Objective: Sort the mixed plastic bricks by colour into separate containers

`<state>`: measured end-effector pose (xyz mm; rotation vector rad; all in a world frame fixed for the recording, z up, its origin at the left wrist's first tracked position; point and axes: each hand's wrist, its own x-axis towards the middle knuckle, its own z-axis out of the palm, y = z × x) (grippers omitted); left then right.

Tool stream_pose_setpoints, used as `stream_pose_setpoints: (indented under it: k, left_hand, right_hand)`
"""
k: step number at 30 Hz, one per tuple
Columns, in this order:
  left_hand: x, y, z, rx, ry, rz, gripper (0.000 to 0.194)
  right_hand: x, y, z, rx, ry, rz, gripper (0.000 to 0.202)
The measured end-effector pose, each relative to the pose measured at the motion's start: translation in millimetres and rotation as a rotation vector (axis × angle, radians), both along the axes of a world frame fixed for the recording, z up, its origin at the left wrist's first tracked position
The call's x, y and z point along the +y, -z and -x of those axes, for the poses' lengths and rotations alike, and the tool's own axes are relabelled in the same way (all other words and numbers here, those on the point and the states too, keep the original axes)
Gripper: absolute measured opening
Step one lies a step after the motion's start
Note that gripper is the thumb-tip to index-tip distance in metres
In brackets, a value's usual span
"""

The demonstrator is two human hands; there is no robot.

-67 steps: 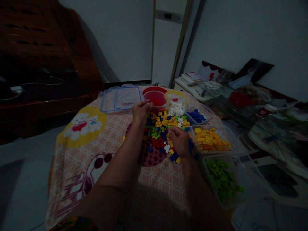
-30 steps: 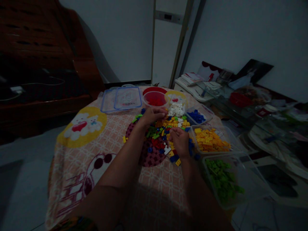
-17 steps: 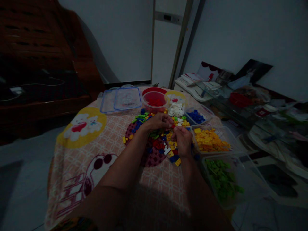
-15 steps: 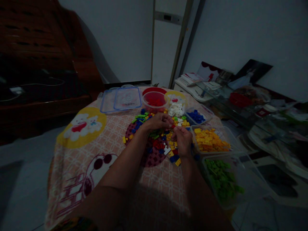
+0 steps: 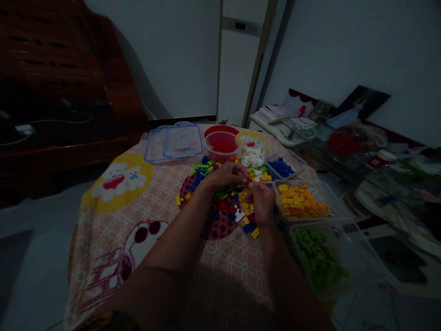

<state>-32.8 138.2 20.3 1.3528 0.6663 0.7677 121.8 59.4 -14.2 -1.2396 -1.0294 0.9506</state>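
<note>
Both hands meet above a heap of mixed toy bricks. My left hand [image 5: 230, 174] and my right hand [image 5: 261, 196] pinch a small red brick [image 5: 249, 181] between their fingertips; its exact shape is too small to tell. Under and around them, loose bricks in yellow, blue, green, red and white lie on a round dark-red mat [image 5: 217, 230]. A white brick [image 5: 239, 214] rests just left of my right wrist, and a yellow brick [image 5: 255, 232] lies nearer to me. My left hand and forearm hide part of the heap.
Clear containers hold sorted bricks: red [image 5: 222, 146], white [image 5: 253, 157], blue [image 5: 280, 167], yellow [image 5: 301, 202] and green [image 5: 317, 257]. Blue-rimmed lids [image 5: 182, 141] lie at the back left on the patterned tablecloth [image 5: 158, 197]. A cluttered glass table [image 5: 310, 138] stands to the right.
</note>
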Motion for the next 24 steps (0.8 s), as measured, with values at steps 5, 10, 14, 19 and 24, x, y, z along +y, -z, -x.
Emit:
stream_pose_setpoints:
  k: [5,10,14,19,24]
  left_hand:
    - [3,1.1,-1,-0.069,-0.241,0.037,0.023]
    - [10,0.9,8,-0.241,-0.647,0.067,0.023]
    - [17,2.3,18,-0.362,-0.868,0.094,0.025]
    - [23,5.3,22,-0.447,-0.994,0.063,0.027]
    - [23,5.2,21,-0.473,-0.964,0.054,0.027]
  right_hand:
    - [0,-0.8,1,0.013,-0.006,0.0,0.035]
    - [0,-0.7,2,0.004,-0.02,0.019,0.036]
    - [0,-0.7,2,0.015,-0.022,0.024,0.035]
    - [0,-0.4,3,0.02,-0.029,0.027,0.033]
    - [-3,-2.5,5,-0.025,-0.054,0.029,0.029]
